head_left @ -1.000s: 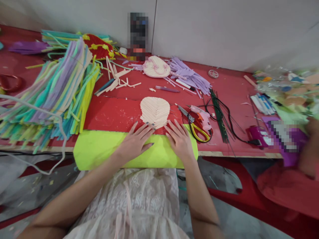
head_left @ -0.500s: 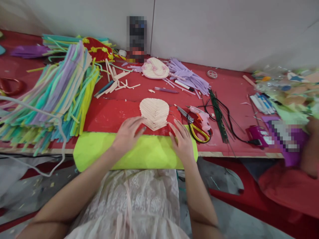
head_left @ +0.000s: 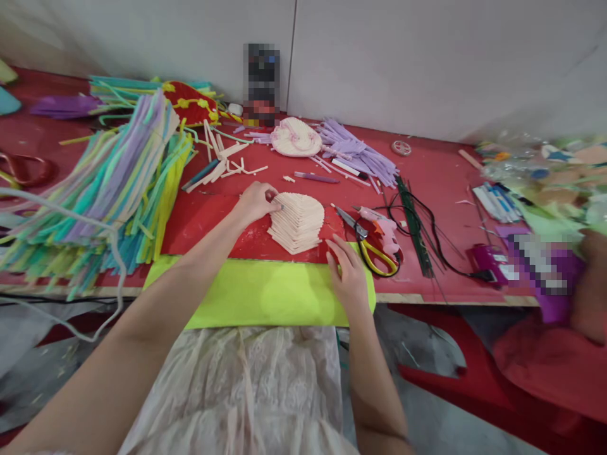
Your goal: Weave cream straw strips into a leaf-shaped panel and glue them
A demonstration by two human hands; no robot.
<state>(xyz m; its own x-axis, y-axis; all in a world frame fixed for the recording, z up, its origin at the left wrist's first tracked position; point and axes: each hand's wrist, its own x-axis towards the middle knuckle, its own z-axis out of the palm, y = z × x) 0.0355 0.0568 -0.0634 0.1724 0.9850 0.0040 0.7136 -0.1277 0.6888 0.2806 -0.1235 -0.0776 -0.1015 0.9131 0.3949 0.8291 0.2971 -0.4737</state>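
Note:
A cream leaf-shaped piece (head_left: pixel 300 221), built from chenille stems in a chevron pattern, lies on the red table in front of me with its point toward me. My left hand (head_left: pixel 258 201) is at its upper left edge, with thumb and fingertips pinched on that edge. Near the piece's lower right side, my right hand (head_left: pixel 348 272) rests over the yellow-green cloth (head_left: pixel 265 291), fingers apart and holding nothing. Just right of that hand lie yellow-handled scissors (head_left: pixel 379 258) and a pink glue gun (head_left: pixel 386 232).
A large bundle of pastel chenille stems (head_left: pixel 137 164) lies at left, crossed by a white cable (head_left: pixel 114 237). Behind are an oval cream-and-pink piece (head_left: pixel 296 137), purple stems (head_left: pixel 360 151) and a pen (head_left: pixel 317 177). Green wire stems (head_left: pixel 414 227) lie right; another person's arm (head_left: pixel 590 284) is far right.
My left hand has moved up and forward from the piece's lower left to its upper left edge, its fingers now pinched there. My right hand has hardly moved.

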